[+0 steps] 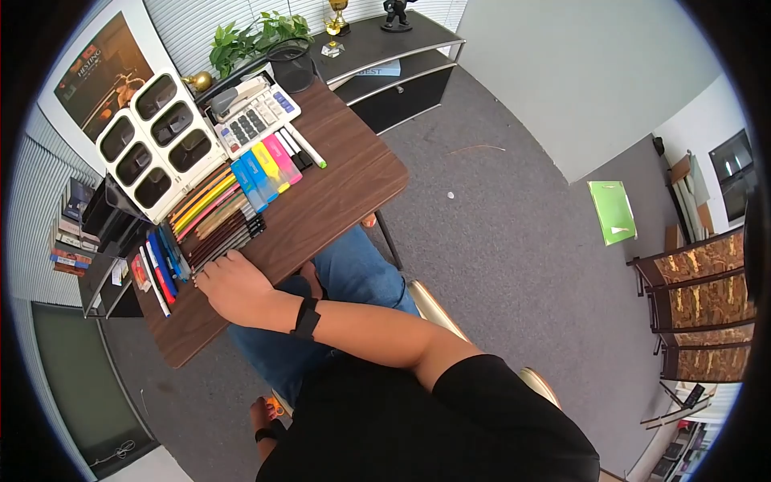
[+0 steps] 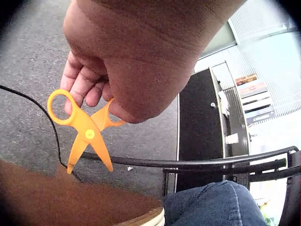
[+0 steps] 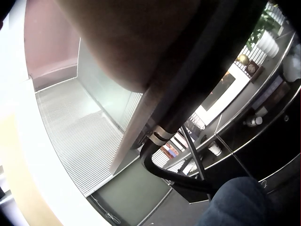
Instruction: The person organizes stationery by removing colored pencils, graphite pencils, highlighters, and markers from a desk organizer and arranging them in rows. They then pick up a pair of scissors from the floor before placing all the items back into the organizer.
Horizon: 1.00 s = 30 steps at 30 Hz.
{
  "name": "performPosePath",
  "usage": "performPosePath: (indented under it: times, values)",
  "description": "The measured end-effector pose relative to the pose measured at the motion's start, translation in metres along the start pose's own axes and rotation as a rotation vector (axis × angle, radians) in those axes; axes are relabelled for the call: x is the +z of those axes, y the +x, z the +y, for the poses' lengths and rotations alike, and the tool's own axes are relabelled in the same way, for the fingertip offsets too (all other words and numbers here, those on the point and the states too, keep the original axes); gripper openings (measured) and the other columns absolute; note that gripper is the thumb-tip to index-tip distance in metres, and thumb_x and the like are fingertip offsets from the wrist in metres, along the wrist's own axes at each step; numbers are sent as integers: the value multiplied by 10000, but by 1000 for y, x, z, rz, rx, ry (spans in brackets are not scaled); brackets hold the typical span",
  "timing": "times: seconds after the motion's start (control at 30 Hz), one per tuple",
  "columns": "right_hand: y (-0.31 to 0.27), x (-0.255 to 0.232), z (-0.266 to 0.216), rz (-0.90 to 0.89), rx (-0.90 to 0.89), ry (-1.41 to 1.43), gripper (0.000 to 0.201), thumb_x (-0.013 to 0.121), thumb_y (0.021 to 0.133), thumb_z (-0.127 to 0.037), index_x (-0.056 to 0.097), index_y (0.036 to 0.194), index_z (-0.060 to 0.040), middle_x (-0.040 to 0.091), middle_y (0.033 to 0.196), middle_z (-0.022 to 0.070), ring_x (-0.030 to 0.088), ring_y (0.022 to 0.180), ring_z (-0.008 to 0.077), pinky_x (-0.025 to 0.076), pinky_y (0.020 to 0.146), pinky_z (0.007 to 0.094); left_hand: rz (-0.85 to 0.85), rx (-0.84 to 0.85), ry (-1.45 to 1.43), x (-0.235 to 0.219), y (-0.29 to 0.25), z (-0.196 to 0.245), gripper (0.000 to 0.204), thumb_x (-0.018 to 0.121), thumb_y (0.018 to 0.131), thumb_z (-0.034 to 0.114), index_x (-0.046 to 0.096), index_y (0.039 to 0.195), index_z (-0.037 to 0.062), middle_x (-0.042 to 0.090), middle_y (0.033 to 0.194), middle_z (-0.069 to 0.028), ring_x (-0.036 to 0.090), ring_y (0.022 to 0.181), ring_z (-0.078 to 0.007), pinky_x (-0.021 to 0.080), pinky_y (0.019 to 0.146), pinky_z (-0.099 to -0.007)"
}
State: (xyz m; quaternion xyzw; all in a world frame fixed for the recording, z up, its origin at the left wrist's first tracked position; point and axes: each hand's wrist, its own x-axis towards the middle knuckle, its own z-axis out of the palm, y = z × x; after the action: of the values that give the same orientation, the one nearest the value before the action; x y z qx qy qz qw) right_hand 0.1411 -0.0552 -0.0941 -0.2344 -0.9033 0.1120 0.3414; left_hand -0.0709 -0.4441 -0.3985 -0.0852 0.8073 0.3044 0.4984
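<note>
Likely carrying: left hand (image 2: pixel 131 61) clamped on scissors (image 2: pixel 90 133) beyond bench (image 1: pixel 341 165) edge; next needs clearing edge; right hand (image 1: pixel 241 293) grip, cannot tell

The scissors (image 2: pixel 89 134) are orange, the desk (image 1: pixel 353 173) brown, the jeans (image 1: pixel 353 269) blue.

"BEST" reads on the light-blue item (image 1: pixel 389 69) on the cabinet shelf (image 1: pixel 418 61); the framed poster (image 1: pixel 108 80) bears what looks like "HESTING".
</note>
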Motion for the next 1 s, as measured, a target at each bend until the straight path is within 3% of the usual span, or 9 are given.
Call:
performPosePath:
  times: [0.23,0.33,0.43,0.5,0.6,0.63,0.87,1.0]
  values:
    - [1,-4,-1,-19,0,25,154,577,855,-145,643,978,-81,627,909,71,608,889,229,407,836,368,47,11,41,0,-2,0,276,539,928,287,622,983,30,576,759,-94,602,599,-205,480,515,-335]
    - [1,-5,0,-46,9,27,147,582,852,-150,644,968,-85,624,904,69,610,890,228,407,834,369,158,14,62,13,-16,2,288,546,912,284,631,986,19,624,800,-125,627,632,-232,509,543,-352]
    - [2,-5,-1,1,-13,33,128,588,851,-151,641,949,-89,620,889,67,613,889,227,407,834,372,105,82,38,11,-22,0,290,561,895,280,644,991,19,653,834,-142,646,665,-251,534,577,-370]
    - [4,-11,-1,-76,15,64,148,554,893,-162,633,993,-86,643,918,83,628,895,249,420,839,396,4,122,216,3,-15,-6,299,577,882,291,656,1003,29,653,834,-135,652,676,-249,540,587,-375]
    - [6,-15,-2,-92,13,42,140,569,887,-168,632,985,-89,640,915,81,629,898,252,422,837,401,142,36,109,16,-44,8,280,486,949,263,613,927,15,665,787,-138,667,614,-243,574,567,-388]
    - [6,-16,-3,-91,7,34,128,580,874,-154,632,971,-88,639,910,81,630,892,251,426,830,399,158,23,62,16,-45,7,298,580,875,283,666,1002,29,653,834,-125,648,651,-236,543,578,-375]
    - [6,-13,-3,-43,-11,35,99,591,862,-143,639,928,-87,641,877,82,635,868,249,439,829,396,220,28,26,17,-48,-2,282,575,877,254,661,986,9,650,808,-123,664,637,-236,557,562,-370]
    - [6,-11,-2,-13,-27,38,95,603,853,-141,637,923,-87,646,873,81,640,866,247,440,826,396,221,49,-30,23,-56,-8,277,502,958,216,631,889,-19,643,720,-133,657,577,-239,557,535,-375]
